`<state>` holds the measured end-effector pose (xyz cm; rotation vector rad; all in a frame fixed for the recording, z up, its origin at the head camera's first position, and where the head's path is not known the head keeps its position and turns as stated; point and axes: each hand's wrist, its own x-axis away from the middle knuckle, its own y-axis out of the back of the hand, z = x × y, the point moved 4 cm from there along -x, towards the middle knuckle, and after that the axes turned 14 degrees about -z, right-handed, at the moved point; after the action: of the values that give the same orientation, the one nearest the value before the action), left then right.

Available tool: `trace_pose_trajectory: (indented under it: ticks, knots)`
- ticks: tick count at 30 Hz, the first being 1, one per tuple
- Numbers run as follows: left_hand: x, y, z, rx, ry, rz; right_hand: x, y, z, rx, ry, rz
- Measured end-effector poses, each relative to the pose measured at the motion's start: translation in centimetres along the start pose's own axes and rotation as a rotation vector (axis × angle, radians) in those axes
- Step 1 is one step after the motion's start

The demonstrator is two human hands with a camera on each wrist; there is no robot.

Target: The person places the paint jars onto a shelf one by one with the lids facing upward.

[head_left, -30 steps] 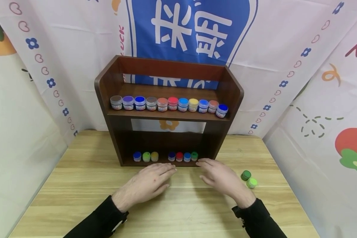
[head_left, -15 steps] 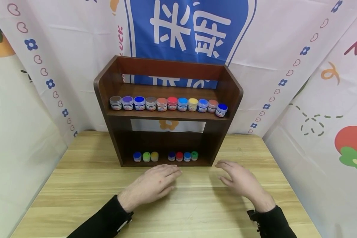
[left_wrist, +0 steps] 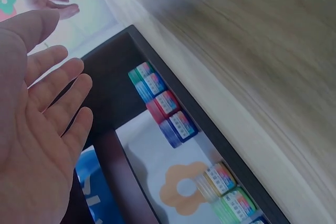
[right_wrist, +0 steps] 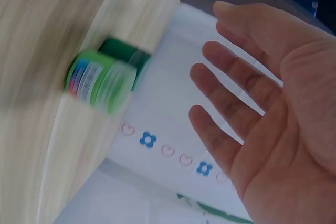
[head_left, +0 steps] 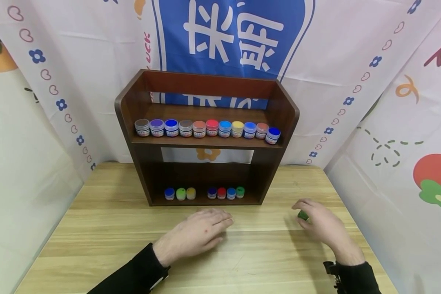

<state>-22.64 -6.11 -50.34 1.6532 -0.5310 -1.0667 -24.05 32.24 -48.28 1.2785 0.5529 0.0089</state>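
My right hand (head_left: 327, 226) hovers over the right side of the table, fingers loosely bent and holding nothing. A dark green paint jar (head_left: 303, 215) shows between its thumb and fingers in the head view. The right wrist view has this jar beside a light green one (right_wrist: 97, 80), both apart from the fingers; the hand hides the light green jar in the head view. My left hand (head_left: 198, 232), palm down with relaxed fingers, is over the table in front of a dark brown shelf (head_left: 213, 84). It holds nothing.
Several paint jars line the upper tier, among them a red jar (head_left: 212, 127). The lower tier bears two groups, with a yellow jar (head_left: 191, 193) and a dark blue jar (head_left: 212, 193) either side of a gap. Printed cloth (head_left: 353, 53) surrounds the wooden table (head_left: 106, 228).
My right hand has moved right, from the shelf's front edge to the green jars. The left hand has drifted slightly right and toward me. The jars on the shelf have stayed put.
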Motion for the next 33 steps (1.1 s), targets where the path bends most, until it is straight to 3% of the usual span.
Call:
trace_pose_trajectory:
  ticks: [7,14,22,33]
  knots:
    - [-0.1,-0.2,-0.8,0.007,-0.028,0.012,1.4,0.5,-1.8,-0.014,-0.008,0.001]
    - [-0.1,-0.3,-1.3,-0.006,-0.045,0.014,2.7,0.4,-2.9,-0.035,-0.092,0.047]
    - [0.0,-0.5,-1.5,-0.018,-0.049,0.019,3.1,0.0,-3.8,-0.055,-0.127,0.11]
    - [0.3,-0.6,-1.3,-0.011,-0.029,0.03,3.3,-0.2,-4.5,-0.053,-0.155,0.117]
